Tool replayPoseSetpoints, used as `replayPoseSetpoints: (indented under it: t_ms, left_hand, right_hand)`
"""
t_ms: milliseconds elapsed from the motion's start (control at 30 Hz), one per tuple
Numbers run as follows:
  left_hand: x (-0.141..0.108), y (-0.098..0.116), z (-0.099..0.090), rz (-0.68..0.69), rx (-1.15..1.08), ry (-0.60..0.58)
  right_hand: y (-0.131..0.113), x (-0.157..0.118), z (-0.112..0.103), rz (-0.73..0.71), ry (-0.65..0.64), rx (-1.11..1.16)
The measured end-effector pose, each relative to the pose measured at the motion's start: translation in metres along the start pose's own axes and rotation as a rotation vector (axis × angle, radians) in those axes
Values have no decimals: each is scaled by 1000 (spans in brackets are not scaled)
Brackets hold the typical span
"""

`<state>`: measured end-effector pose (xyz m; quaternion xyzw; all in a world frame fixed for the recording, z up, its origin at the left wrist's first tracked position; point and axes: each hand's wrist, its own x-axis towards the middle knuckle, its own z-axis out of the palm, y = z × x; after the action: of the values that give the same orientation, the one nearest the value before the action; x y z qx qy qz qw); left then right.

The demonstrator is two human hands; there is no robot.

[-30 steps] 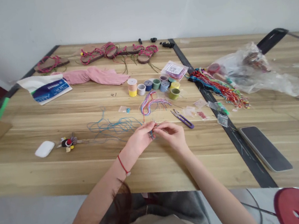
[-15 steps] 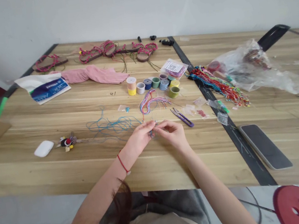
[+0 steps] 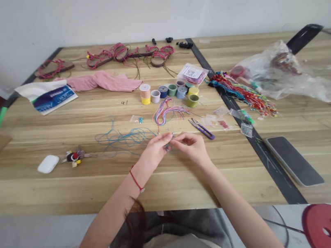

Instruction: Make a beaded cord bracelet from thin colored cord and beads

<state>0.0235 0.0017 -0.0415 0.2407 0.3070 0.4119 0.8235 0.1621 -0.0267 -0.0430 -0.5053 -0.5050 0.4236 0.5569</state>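
Person's left hand [image 3: 156,151] and right hand [image 3: 192,148] pinching a small blue thread bundle [image 3: 167,147] over the wooden table [image 3: 232,176]

The left hand is curling its fingers in toward the right hand, and the right hand is bending its fingertips [image 3: 176,139] inward, so the two hands are meeting in a close pinch on the blue thread bundle. Exactly how each finger is gripping it is too small to tell. The bundle is sitting in the air just above the table, in front of the thread spools [image 3: 168,92], which are standing in a cluster. A red string bracelet [image 3: 136,182] is circling the left wrist.

Just in front of the spools, a multicolored thread bunch [image 3: 165,113] is lying on the wood, and a loose blue thread tangle [image 3: 124,138] is spreading farther left of it. Small scissors [image 3: 202,131] are lying to the front right of the spools, near the right hand. A white case [image 3: 48,164] and a small charm [image 3: 73,156] are resting well left of the spools. Behind the spools, a pink cloth [image 3: 100,84] and pink-corded sandals [image 3: 157,57] are lying. To the right, a colorful cord bunch [image 3: 241,92] is spilling beside a plastic bag [image 3: 285,75], and a phone [image 3: 293,160] is lying farther toward the front.
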Motion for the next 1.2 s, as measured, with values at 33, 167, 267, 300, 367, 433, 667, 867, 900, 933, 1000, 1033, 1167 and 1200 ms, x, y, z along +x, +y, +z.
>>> replayPoseSetpoints:
  t_ms: [33,167,267,300,367,433,667,867,900,933,1000,1033,1167,1200]
  left_hand:
    - [0,0,0,0,2,1]
    - [2,-2,-2,-5,15,3]
    - [2,-2,-3,-3,26,11]
    - [2,-2,-3,-3,28,17]
    - [1,-2,-2,-9,30,21]
    - [0,-1,0,-11,25,17]
    - [-1,1,3,-9,30,5]
    - [-1,-1,2,23,101,36]
    - [-1,-1,2,31,112,35]
    - [-2,-1,2,38,120,32]
    - [-2,0,2,47,128,30]
    - [-2,0,2,46,131,30]
    - [-1,-1,1,43,129,29]
    - [-1,-2,1,47,124,29]
  right_hand:
    - [0,0,0,-2,4,-2]
    - [1,1,0,-15,4,10]
    - [1,1,0,-22,0,30]
    - [1,1,0,-25,0,33]
    - [1,1,0,-29,6,27]
    - [1,1,0,-29,13,18]
    - [2,1,-1,-35,17,14]
    - [3,1,-2,-44,46,-25]
    - [3,1,-2,-52,50,-35]
    - [2,1,-2,-61,52,-44]
    - [1,0,-2,-80,46,-65]
    - [1,0,-2,-91,39,-77]
    - [0,0,-2,-128,21,-119]
    - [0,0,-2,-129,17,-125]
